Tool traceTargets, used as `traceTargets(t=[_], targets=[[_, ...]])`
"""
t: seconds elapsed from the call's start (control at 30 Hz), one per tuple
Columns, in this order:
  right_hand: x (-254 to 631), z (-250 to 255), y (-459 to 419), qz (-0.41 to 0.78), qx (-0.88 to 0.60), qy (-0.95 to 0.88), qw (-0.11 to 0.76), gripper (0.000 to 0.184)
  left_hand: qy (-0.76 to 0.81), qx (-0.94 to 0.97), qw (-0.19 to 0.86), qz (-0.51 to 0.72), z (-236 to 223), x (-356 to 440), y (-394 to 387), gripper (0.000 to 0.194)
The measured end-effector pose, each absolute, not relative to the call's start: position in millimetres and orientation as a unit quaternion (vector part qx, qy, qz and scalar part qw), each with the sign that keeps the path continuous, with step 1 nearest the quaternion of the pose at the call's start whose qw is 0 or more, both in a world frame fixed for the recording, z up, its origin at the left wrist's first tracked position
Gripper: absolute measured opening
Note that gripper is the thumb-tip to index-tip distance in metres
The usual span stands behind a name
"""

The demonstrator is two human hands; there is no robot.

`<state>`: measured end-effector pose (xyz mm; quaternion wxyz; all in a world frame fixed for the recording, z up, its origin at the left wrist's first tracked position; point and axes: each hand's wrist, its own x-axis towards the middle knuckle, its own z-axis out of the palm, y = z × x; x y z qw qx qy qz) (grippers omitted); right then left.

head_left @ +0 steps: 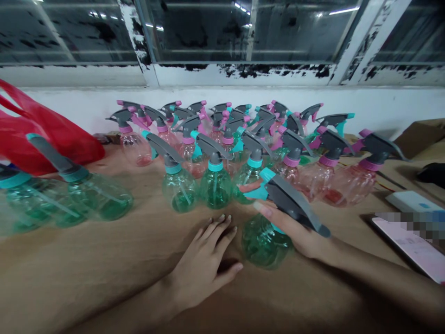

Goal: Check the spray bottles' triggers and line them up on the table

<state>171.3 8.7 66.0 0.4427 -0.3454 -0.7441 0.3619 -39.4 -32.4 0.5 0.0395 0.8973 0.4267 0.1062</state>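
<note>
My right hand [295, 227] is wrapped round the neck of a green spray bottle [264, 243], just under its grey and turquoise trigger head. The bottle leans slightly, and some of its collar is hidden behind my fingers. Left of it, my left hand [205, 266] lies flat on the wooden table [118, 273] with its fingers stretched out, holding nothing. Just beyond both hands stand more green spray bottles, among them one with a turquoise collar [215, 188]. Pink spray bottles [344, 183] with grey and pink heads stand to the right and behind.
More green bottles [100, 195] stand at the left, blurred. A red plastic bag [45, 130] lies at the back left. At the right are a phone [410, 246] with a lit screen, a white box [415, 204] and a cardboard box [422, 139]. A white wall with windows closes the back.
</note>
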Motion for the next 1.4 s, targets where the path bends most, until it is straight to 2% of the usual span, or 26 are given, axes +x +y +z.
traceTargets(t=[0.73, 1.4], targets=[[171.3, 73.0, 7.4, 0.430, -0.323, -0.729, 0.423, 0.033, 0.433, 0.894, 0.043, 0.105, 2.8, -38.4, -31.7, 0.058], [171.0, 73.5, 6.2, 0.394, -0.350, -0.737, 0.423, 0.031, 0.427, 0.896, 0.045, 0.115, 1.4, -39.2, -31.2, 0.057]])
